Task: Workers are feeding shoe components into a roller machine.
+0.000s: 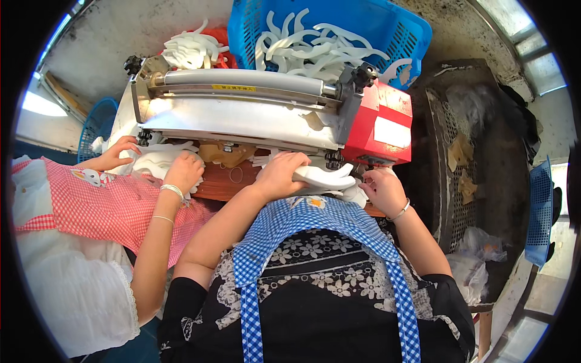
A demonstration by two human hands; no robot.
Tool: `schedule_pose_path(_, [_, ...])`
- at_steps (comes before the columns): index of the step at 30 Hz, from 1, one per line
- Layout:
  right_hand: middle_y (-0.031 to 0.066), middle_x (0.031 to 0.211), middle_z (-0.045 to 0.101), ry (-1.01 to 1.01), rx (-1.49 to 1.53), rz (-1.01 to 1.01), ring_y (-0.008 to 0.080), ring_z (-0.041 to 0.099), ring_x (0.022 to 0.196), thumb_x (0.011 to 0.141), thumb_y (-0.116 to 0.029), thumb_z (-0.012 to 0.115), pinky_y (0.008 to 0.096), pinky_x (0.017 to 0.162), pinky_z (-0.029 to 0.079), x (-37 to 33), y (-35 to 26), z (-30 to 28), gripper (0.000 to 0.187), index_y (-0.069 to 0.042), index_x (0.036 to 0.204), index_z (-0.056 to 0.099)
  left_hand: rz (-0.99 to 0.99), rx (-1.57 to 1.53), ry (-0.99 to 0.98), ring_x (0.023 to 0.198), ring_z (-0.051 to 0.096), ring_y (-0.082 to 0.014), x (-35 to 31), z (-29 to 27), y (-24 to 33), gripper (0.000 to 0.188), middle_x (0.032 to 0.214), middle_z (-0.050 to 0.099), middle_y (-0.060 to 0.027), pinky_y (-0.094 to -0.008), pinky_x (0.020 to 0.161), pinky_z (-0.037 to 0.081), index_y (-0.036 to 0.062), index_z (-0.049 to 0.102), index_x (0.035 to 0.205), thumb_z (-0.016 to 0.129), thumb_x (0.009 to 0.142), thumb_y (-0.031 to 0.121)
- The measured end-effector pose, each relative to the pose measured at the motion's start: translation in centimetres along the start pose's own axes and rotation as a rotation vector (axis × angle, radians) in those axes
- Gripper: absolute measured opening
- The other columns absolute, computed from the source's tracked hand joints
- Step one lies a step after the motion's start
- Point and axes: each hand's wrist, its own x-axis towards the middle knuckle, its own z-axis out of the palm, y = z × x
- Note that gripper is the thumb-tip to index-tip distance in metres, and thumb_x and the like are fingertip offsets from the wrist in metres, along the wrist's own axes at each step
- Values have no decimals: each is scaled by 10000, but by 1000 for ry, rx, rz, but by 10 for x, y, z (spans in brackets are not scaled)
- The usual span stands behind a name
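Observation:
In front of me lies a stack of white, curved, foam-like pieces (324, 176), close under the front of a roller machine (242, 121). My left hand (282, 174) is closed on the left end of the stack, its thumb along the near side. At the stack's right end, the fingers of my right hand (383, 190) are bent together by the lower pieces (356, 192). What they pinch, if anything, is hidden. The machine has a long grey roller (245, 81), black knobs and a red housing (387, 121) on its right.
At my left, a co-worker in a red checked apron (103, 199) has both hands by more white pieces (158, 158). Behind the machine, a blue basket (239, 36) and a red container (227, 58) hold curved pieces. A dark mesh-topped frame (445, 175) stands to the right.

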Motion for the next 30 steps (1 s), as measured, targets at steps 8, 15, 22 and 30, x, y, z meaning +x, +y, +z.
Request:
schedule_pose_path(8, [57,758,605,-223,556,68,87,568,630,710,-135,673,217,562,453,31,-47,-26,273,-12,938,588,-347,-1120,328,855,569,-156,7,-58,55,406,950,585,-90,-274,728,468,-16,486,1083,666,727,58])
schedule_pose_path(15, [32,803,592,-227,1031,0,98,555,745,713,-146,695,225,657,457,85,-113,25,283,0,903,544,-563,-1491,452,903,548,-179,-3,-51,45,384,1011,546,-118,-294,769,463,-38,465,1090,635,758,50])
schedule_pose_path(22, [30,789,603,-345,1326,377,96,566,695,750,-162,655,220,561,465,97,-131,36,228,-2,893,579,-490,-1261,604,765,554,-134,-36,-55,27,159,836,559,-62,-261,677,461,-2,523,886,609,751,-11])
schedule_pose_path(30, [90,766,603,-469,1420,639,167,606,606,811,-176,574,258,529,501,109,-123,50,176,-6,850,550,-601,-496,610,734,582,-115,-31,-78,-9,234,813,629,-84,-251,672,458,-19,598,924,601,700,49])
